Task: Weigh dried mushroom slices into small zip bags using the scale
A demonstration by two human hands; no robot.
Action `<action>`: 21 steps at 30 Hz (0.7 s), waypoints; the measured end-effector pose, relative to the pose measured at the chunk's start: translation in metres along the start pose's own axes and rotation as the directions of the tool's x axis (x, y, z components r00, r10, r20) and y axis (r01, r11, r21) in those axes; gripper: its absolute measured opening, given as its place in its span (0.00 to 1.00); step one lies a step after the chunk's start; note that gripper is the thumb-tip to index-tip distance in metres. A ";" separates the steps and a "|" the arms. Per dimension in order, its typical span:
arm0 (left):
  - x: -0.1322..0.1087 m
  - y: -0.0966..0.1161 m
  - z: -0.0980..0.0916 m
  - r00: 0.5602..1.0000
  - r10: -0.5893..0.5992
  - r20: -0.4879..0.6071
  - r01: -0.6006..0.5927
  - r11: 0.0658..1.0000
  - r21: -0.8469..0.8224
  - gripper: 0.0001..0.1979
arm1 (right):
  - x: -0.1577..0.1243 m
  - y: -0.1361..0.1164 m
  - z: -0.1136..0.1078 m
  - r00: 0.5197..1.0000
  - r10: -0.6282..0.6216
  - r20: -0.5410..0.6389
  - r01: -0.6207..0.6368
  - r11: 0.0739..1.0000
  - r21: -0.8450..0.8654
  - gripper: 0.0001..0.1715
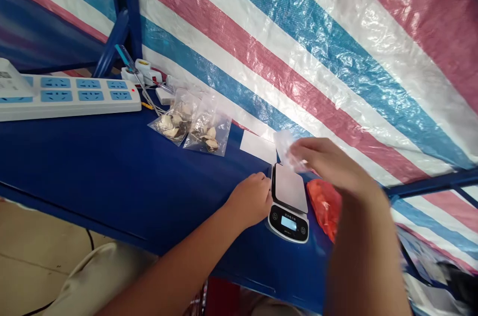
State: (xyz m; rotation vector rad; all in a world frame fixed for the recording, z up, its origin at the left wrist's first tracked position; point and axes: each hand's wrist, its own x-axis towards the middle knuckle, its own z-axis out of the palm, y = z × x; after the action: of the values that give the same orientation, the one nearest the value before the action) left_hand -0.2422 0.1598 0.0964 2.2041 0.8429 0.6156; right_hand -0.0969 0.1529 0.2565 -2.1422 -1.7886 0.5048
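Note:
A white digital kitchen scale (291, 189) with a black control panel and a lit display lies flat on the blue table. Against its left edge rests my left hand (252, 199), fingers curled; their tips are hidden, so I cannot tell whether they grip anything. My right hand (317, 157), closed and slightly blurred, pinches a clear plastic bag (284, 144) above the scale's far end. No contents can be made out in that bag. A red plastic bag (324, 206) lies right of the scale, partly behind my right forearm. White paper (258, 147) lies just beyond the scale.
Two clear bags holding pale and dark dried pieces, a left one (174, 124) and a right one (209, 132), lie farther left. Behind them are a blue-handled screwdriver (127, 59) and white plugs (144, 73). A power strip (74, 95) sits far left. Striped sheeting (261, 57) rises behind the table.

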 end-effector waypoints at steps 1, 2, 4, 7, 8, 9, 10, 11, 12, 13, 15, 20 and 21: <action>0.001 0.000 0.001 1.000 -0.006 -0.020 0.004 0.998 -0.067 0.13 | -0.033 0.008 -0.012 0.997 -0.078 0.026 0.075 0.993 0.093 0.14; 0.002 -0.001 0.002 0.999 -0.016 -0.039 0.011 0.990 -0.140 0.13 | -0.063 0.016 -0.020 0.987 -0.152 0.050 0.140 0.973 0.185 0.14; 0.005 0.000 0.004 0.997 -0.060 -0.055 0.040 0.948 -0.316 0.14 | -0.112 0.035 -0.023 0.948 -0.317 -0.003 0.297 0.884 0.360 0.13; 0.011 0.001 0.004 0.996 -0.087 -0.011 0.063 0.793 -0.605 0.19 | -0.141 0.058 -0.004 0.910 -0.412 -0.040 0.371 0.769 0.520 0.12; 0.013 0.001 0.003 0.998 -0.069 0.013 0.060 0.730 -0.681 0.21 | -0.142 0.064 0.005 0.916 -0.402 -0.016 0.346 0.766 0.542 0.10; 0.015 0.001 0.002 0.998 -0.048 0.036 0.059 0.671 -0.739 0.23 | -0.140 0.069 0.013 0.923 -0.383 0.018 0.312 0.776 0.548 0.10; 0.017 0.000 -0.001 0.998 -0.027 0.058 0.063 0.619 -0.783 0.26 | -0.138 0.073 0.019 0.931 -0.361 0.057 0.274 0.793 0.543 0.12; 0.018 -0.001 -0.005 0.997 -0.018 0.072 0.069 0.568 -0.820 0.28 | -0.135 0.077 0.023 0.936 -0.339 0.093 0.239 0.810 0.536 0.13; 0.018 -0.001 -0.011 0.997 -0.020 0.078 0.077 0.518 -0.852 0.29 | -0.134 0.079 0.025 0.940 -0.320 0.116 0.213 0.820 0.532 0.14; 0.017 -0.002 -0.017 0.995 -0.015 0.096 0.092 0.470 -0.878 0.31 | -0.134 0.082 0.025 0.942 -0.309 0.128 0.196 0.820 0.538 0.14; 0.014 -0.001 -0.033 0.979 0.058 0.197 0.159 0.391 -0.907 0.35 | -0.136 0.085 0.022 0.943 -0.303 0.136 0.179 0.809 0.560 0.12; 0.004 0.011 -0.058 0.667 0.299 0.682 0.382 0.650 -0.657 0.44 | -0.141 0.089 0.012 0.968 -0.210 0.135 0.103 0.829 0.550 0.09; 0.003 0.014 -0.057 0.663 0.301 0.685 0.347 0.688 -0.638 0.44 | -0.140 0.090 0.012 0.971 -0.198 0.134 0.087 0.817 0.571 0.10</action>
State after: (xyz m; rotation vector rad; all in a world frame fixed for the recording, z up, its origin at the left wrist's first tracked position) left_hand -0.2703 0.1789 0.1440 1.4272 0.0960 -0.0649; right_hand -0.0454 -0.0005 0.2159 -1.5786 -1.6047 1.0747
